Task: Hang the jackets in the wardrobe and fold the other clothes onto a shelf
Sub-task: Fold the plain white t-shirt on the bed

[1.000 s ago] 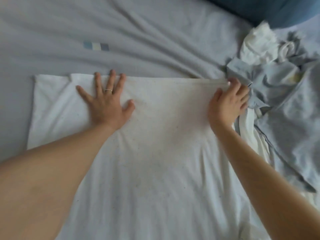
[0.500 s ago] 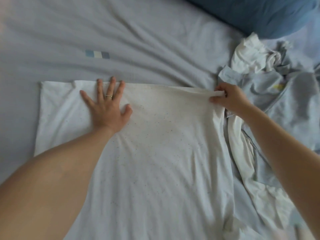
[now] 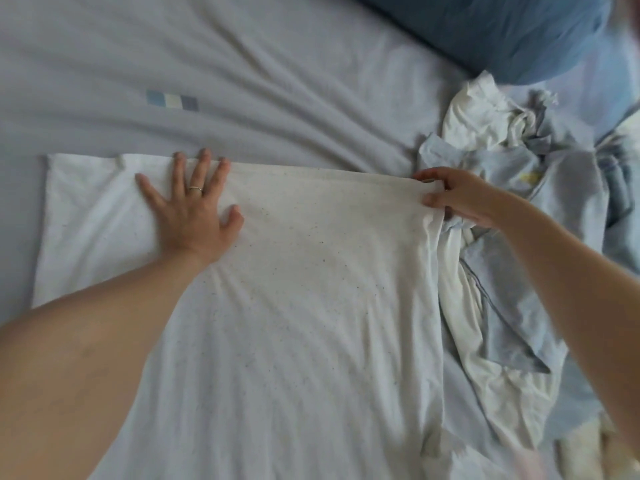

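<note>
A white speckled T-shirt (image 3: 311, 289) lies spread flat on the bed, its left sleeve reaching out to the left. My left hand (image 3: 194, 209) presses flat on the shirt near its far edge, fingers apart, a ring on one finger. At the shirt's far right corner, my right hand (image 3: 457, 195) pinches the fabric between thumb and fingers and lifts it slightly.
A heap of light blue and white clothes (image 3: 519, 209) lies crumpled on the right, touching the shirt's right edge. A blue pillow (image 3: 502, 32) sits at the far right. The pale grey-blue bedsheet (image 3: 242, 81), with a small striped label (image 3: 172, 100), stretches beyond the shirt.
My right hand went from resting on the shirt's right corner to pinching and pulling it outward. The left hand stayed pressed in place.
</note>
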Demonstrator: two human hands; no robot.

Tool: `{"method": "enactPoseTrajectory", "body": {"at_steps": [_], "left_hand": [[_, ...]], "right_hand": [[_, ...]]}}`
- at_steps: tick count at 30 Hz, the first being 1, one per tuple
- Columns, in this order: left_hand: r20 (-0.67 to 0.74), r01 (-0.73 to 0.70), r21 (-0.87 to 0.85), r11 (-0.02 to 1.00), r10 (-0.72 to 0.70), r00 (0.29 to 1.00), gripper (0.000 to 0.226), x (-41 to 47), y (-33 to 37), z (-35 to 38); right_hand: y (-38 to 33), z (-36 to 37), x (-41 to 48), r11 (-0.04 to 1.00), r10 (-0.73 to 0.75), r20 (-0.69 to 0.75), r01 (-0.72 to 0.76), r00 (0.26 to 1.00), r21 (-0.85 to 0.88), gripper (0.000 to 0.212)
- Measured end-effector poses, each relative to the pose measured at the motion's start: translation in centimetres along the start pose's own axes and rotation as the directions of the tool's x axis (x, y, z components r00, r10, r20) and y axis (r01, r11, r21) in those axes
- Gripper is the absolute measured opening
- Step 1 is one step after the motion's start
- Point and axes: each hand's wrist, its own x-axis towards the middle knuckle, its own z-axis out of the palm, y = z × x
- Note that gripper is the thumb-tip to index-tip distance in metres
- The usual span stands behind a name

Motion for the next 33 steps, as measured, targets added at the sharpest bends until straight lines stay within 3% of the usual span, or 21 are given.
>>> {"method": "enactPoseTrajectory", "body": {"at_steps": [2,5,10,13,15,17,19,20,22,24,26,28,30,33], "left_hand": [[-0.002,0.003,-0.009,1.0,-0.003,1.0,0.075,-0.2,0.1,-0.1],[-0.018,0.007,-0.019,1.0,-0.007,1.0,0.074,-0.2,0.3,-0.3],[-0.013,0.003,-0.017,1.0,-0.003,1.0,0.075,0.0,0.8,0.0],[-0.01,0.001,-0.017,1.0,-0.002,1.0,0.075,-0.1,0.4,0.1],[-0.013,-0.002,-0.024,1.0,0.002,1.0,0.075,0.0,0.2,0.0],[-0.019,-0.009,-0.031,0.999,0.008,1.0,0.076,-0.1,0.4,0.0],[-0.029,-0.008,-0.034,0.999,0.007,1.0,0.076,-0.1,0.4,0.1],[-0.026,-0.007,-0.03,1.0,0.006,1.0,0.076,0.0,0.4,0.0],[-0.018,-0.01,-0.019,1.0,0.01,1.0,0.076,0.1,0.3,0.0],[-0.016,-0.01,-0.014,1.0,0.01,1.0,0.076,0.0,0.3,0.0],[-0.014,-0.008,-0.009,1.0,0.008,1.0,0.076,0.0,0.4,0.1],[-0.014,-0.005,-0.004,1.0,0.005,1.0,0.076,-0.1,0.5,0.1],[-0.007,-0.009,-0.015,1.0,0.008,1.0,0.076,-0.1,0.6,0.2],[-0.023,-0.01,-0.038,0.999,0.01,1.0,0.07,-0.2,0.9,0.3]], "right_hand": [[0.2,-0.7,-0.1,0.992,-0.069,-0.177,0.049,0.982,-0.12,0.029],[0.6,-0.9,-0.2,0.986,-0.155,-0.47,0.106,0.869,-0.13,0.019],[2.1,2.1,0.2,0.91,-0.307,-0.59,0.049,0.746,-0.411,0.028],[1.9,6.7,-0.4,0.77,-0.487,-0.654,-0.069,0.579,-0.634,0.047],[1.3,10.6,-1.3,0.622,-0.681,-0.471,0.103,0.561,-0.776,0.062],[2.2,14.6,-2.4,0.319,-0.813,-0.038,0.39,0.58,-0.864,0.06],[4.1,16.2,-3.2,0.079,-0.739,0.324,0.554,0.59,-0.829,0.052],[4.8,15.2,-3.0,0.047,-0.683,0.374,0.549,0.627,-0.835,0.054],[6.2,12.0,-1.9,0.131,-0.631,0.222,0.385,0.743,-0.913,0.059],[6.9,8.0,-0.6,0.324,-0.53,-0.072,0.123,0.845,-0.938,0.061],[6.4,5.9,0.0,0.511,-0.369,-0.335,-0.112,0.867,-0.852,0.06],[4.8,7.4,-0.4,0.619,-0.282,-0.513,-0.255,0.811,-0.743,0.062],[2.4,11.5,-1.4,0.68,-0.376,-0.537,-0.169,0.755,-0.714,0.065],[-0.9,20.8,-3.2,0.666,-0.552,-0.264,0.228,0.791,-0.711,0.061]]}}
